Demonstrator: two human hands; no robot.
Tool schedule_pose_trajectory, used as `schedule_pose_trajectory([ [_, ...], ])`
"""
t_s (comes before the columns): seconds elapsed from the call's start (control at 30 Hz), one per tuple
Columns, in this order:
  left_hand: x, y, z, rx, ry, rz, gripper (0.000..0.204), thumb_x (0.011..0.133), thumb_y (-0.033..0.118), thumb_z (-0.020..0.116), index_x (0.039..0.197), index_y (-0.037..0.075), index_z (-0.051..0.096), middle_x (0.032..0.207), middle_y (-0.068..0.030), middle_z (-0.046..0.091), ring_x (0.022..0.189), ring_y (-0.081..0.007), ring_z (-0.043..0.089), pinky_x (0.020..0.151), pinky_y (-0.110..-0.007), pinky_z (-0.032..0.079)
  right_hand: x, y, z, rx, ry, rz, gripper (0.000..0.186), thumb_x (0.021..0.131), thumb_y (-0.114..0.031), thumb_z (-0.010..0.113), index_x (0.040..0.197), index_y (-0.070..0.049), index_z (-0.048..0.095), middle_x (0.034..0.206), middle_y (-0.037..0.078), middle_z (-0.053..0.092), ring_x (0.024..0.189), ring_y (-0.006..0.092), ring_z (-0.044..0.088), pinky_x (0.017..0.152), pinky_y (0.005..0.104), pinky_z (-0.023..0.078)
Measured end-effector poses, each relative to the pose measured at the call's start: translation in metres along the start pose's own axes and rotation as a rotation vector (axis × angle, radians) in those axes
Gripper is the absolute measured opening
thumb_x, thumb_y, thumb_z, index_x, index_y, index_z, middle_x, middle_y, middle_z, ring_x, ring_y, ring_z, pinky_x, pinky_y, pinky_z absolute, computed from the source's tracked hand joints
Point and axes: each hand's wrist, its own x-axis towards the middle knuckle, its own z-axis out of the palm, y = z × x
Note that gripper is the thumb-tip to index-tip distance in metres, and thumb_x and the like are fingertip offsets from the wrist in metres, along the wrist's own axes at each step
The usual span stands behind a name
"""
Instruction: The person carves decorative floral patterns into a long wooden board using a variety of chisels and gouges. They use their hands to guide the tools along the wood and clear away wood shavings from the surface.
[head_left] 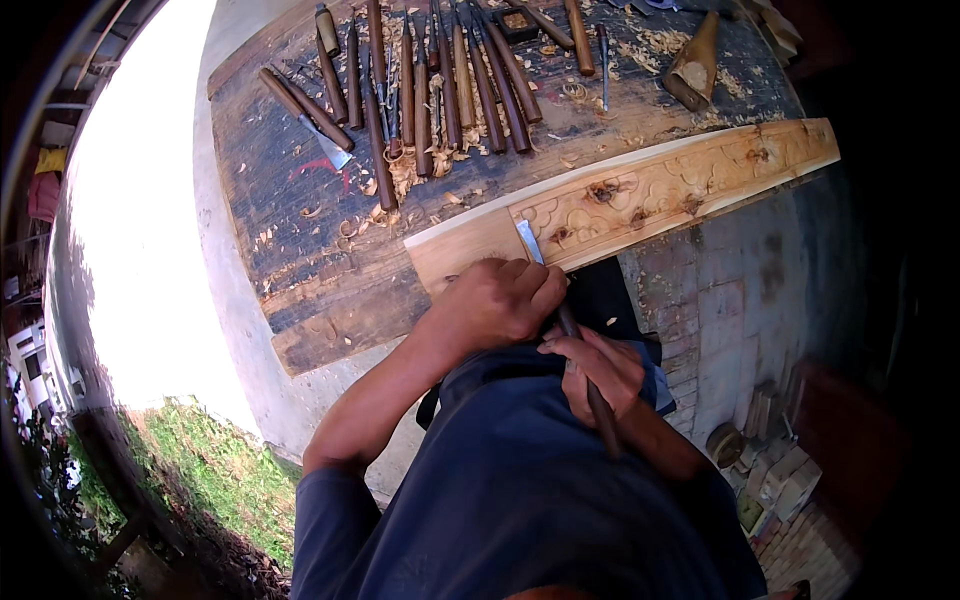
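Shallow relief with rounded, curling shapes is cut along most of my board (665, 195), while its left end is plain, and I cannot tell whether any cutting remains there. It lies along the near edge of the workbench (330, 250), pale wood with dark brown knots and a bordered panel. My left hand (505, 300) curls tight around the chisel (569, 320) near its blade, my right hand (603, 372) wraps its handle lower down.
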Motion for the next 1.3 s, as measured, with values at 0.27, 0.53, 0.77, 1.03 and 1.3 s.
schedule_pose_trajectory([
  [0.27, -0.008, 0.003, 0.002, 0.028, -0.043, 0.045, 0.025, 0.087, 0.017, 0.074, 0.107, 0.002, 0.070, 0.079, -0.0020, 0.059, 0.072, -0.0183, 0.070, 0.058, -0.034, 0.054, -0.009, -0.003, -0.008, 0.034, -0.049, 0.020, 0.027, 0.087, 0.009, 0.067, 0.112, 0.006, 0.076, 0.104, 0.027, 0.078, 0.086, 0.0392, 0.082, 0.075, 0.0448, 0.068],
  [0.53, -0.004, 0.001, 0.000, 0.011, -0.020, -0.001, 0.026, 0.086, 0.016, 0.075, 0.107, 0.003, 0.070, 0.077, -0.0013, 0.057, 0.070, -0.0173, 0.068, 0.057, -0.034, 0.053, -0.002, -0.006, -0.011, 0.013, -0.087, 0.022, 0.030, 0.086, 0.008, 0.069, 0.115, 0.007, 0.076, 0.105, 0.027, 0.077, 0.087, 0.0395, 0.081, 0.076, 0.0451, 0.068],
  [0.77, -0.009, 0.002, 0.002, 0.007, -0.031, 0.018, 0.027, 0.086, 0.016, 0.076, 0.108, 0.002, 0.070, 0.077, -0.0019, 0.057, 0.070, -0.0180, 0.069, 0.056, -0.035, 0.053, -0.005, -0.004, -0.011, -0.017, -0.103, 0.000, 0.036, 0.082, 0.009, 0.070, 0.118, 0.007, 0.075, 0.104, 0.027, 0.076, 0.086, 0.0390, 0.080, 0.073, 0.0451, 0.067],
  [1.03, -0.004, 0.001, 0.003, -0.019, -0.002, -0.018, 0.024, 0.094, 0.015, 0.083, 0.109, 0.001, 0.071, 0.071, -0.0015, 0.056, 0.059, -0.0188, 0.064, 0.053, -0.036, 0.051, 0.000, 0.002, -0.009, 0.010, -0.086, -0.015, 0.036, 0.081, 0.008, 0.071, 0.117, 0.006, 0.075, 0.106, 0.027, 0.076, 0.084, 0.0389, 0.079, 0.072, 0.0446, 0.067],
  [1.3, -0.001, 0.003, -0.003, -0.023, -0.068, -0.096, 0.028, 0.089, 0.014, 0.076, 0.113, 0.000, 0.071, 0.079, -0.0022, 0.059, 0.071, -0.0191, 0.069, 0.056, -0.036, 0.055, 0.004, 0.004, -0.008, 0.006, -0.104, 0.010, 0.033, 0.085, 0.007, 0.071, 0.118, 0.006, 0.075, 0.104, 0.027, 0.076, 0.083, 0.0395, 0.079, 0.074, 0.0444, 0.067],
])
